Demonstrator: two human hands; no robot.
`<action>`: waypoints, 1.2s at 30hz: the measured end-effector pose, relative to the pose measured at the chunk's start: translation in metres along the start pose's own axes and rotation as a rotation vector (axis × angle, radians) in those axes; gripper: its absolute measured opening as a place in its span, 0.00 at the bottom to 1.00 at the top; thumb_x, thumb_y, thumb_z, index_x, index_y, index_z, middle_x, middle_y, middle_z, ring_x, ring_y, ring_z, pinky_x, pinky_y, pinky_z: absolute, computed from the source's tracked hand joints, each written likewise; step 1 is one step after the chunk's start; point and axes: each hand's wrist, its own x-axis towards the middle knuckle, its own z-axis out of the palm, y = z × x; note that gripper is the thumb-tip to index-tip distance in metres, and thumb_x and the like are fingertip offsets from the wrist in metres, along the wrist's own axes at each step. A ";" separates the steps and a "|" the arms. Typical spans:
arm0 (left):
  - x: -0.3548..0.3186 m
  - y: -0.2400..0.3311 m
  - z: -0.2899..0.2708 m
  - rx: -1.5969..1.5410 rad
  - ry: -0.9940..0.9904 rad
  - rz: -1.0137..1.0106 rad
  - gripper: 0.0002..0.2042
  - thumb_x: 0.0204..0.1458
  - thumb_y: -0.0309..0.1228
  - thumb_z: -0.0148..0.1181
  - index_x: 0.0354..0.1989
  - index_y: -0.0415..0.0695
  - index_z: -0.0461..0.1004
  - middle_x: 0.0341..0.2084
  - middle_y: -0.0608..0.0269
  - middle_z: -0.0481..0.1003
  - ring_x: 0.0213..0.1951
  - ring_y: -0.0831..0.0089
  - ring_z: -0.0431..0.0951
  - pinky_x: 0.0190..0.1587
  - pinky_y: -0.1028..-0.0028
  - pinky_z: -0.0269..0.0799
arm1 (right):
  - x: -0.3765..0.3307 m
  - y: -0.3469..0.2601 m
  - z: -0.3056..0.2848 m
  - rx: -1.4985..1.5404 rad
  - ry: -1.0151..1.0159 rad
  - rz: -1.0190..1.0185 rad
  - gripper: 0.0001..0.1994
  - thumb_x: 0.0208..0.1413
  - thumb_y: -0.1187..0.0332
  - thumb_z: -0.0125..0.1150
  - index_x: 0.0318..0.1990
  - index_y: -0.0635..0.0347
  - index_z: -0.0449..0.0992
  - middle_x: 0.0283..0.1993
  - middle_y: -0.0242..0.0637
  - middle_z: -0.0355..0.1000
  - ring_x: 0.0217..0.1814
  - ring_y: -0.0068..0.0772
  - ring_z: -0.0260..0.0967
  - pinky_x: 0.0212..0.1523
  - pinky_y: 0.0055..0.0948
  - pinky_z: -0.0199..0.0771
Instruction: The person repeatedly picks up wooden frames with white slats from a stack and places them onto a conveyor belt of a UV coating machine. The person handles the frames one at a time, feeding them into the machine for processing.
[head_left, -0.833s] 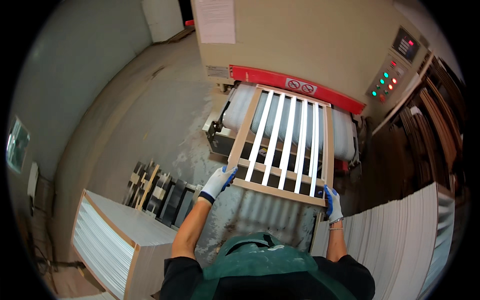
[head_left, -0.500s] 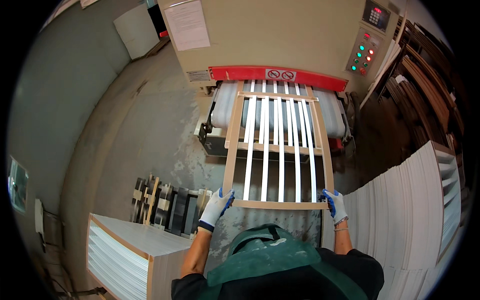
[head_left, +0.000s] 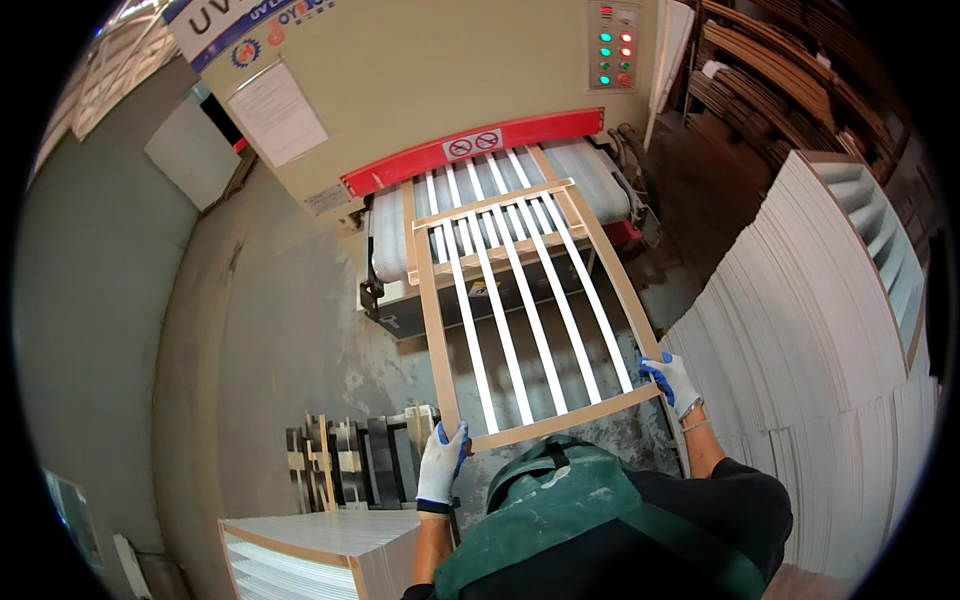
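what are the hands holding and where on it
Both hold one slatted wooden frame at its near end: the left hand grips the near left corner, the right hand the near right corner.

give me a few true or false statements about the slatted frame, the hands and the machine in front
1. Both hands grip the slatted frame at its near corners. True: left hand, right hand.
2. The hands are bare. False: both wear white gloves with blue on them.
3. The frame's far end lies over the machine's rollers, below the red guard bar. True.
4. The frame's slats are dark brown. False: they are white, in a light wood border.
5. A stack of white panels stands on the person's right. True.
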 end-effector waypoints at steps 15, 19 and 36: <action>-0.021 0.006 0.004 0.107 0.015 0.103 0.21 0.60 0.44 0.57 0.49 0.36 0.74 0.38 0.46 0.79 0.43 0.53 0.80 0.46 0.64 0.73 | -0.035 0.005 -0.005 0.022 0.071 0.021 0.09 0.54 0.65 0.66 0.36 0.62 0.81 0.22 0.27 0.71 0.17 0.16 0.58 0.19 0.21 0.55; -0.021 0.012 0.007 0.072 -0.027 0.050 0.21 0.60 0.44 0.57 0.49 0.36 0.75 0.38 0.46 0.79 0.43 0.52 0.80 0.46 0.64 0.73 | -0.031 0.017 -0.015 0.051 0.077 0.023 0.09 0.53 0.65 0.67 0.34 0.61 0.81 0.22 0.27 0.70 0.18 0.16 0.58 0.19 0.21 0.55; -0.018 0.011 0.024 -0.002 -0.012 -0.041 0.17 0.61 0.39 0.57 0.47 0.34 0.74 0.30 0.58 0.78 0.31 0.72 0.78 0.37 0.69 0.74 | -0.018 0.014 -0.017 0.054 0.052 -0.008 0.11 0.52 0.63 0.67 0.34 0.63 0.80 0.26 0.30 0.74 0.23 0.18 0.65 0.24 0.22 0.62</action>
